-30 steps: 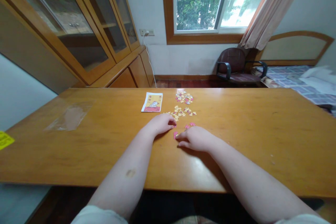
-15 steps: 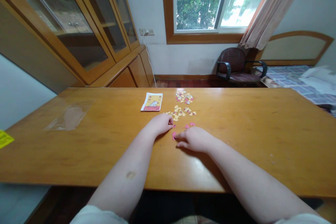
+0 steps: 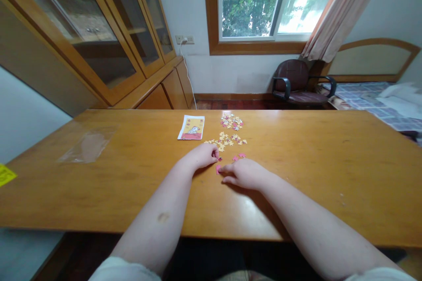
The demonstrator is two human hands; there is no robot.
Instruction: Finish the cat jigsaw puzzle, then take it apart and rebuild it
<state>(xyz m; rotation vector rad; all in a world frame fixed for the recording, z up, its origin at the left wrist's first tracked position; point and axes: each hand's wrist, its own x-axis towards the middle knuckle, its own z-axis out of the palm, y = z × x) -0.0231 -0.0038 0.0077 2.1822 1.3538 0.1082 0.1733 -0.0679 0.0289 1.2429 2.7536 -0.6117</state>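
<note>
My left hand (image 3: 207,155) is closed in a pinch, with a small puzzle piece (image 3: 220,158) at its fingertips, dark and pink in colour. Just below it on the table lies a pink puzzle piece (image 3: 218,170). The index finger of my right hand (image 3: 244,174) rests on that piece's right edge, while the thumb is held apart. Two more pink pieces (image 3: 241,155) lie beyond my right hand. Farther off, yellow puzzle pieces (image 3: 225,139) are spread in a loose group, partly behind my left hand.
A mixed heap of puzzle pieces (image 3: 231,121) lies near the far edge of the wooden table (image 3: 148,140). Left of it is a picture card (image 3: 191,127) with a white animal. A clear plastic bag (image 3: 90,145) lies at the left. Beyond stand a cabinet and a chair (image 3: 295,81).
The small piece at my left fingertips has tilted and looks darker than before. Both hands stay in almost the same place, and the pink piece under my right index finger has barely shifted.
</note>
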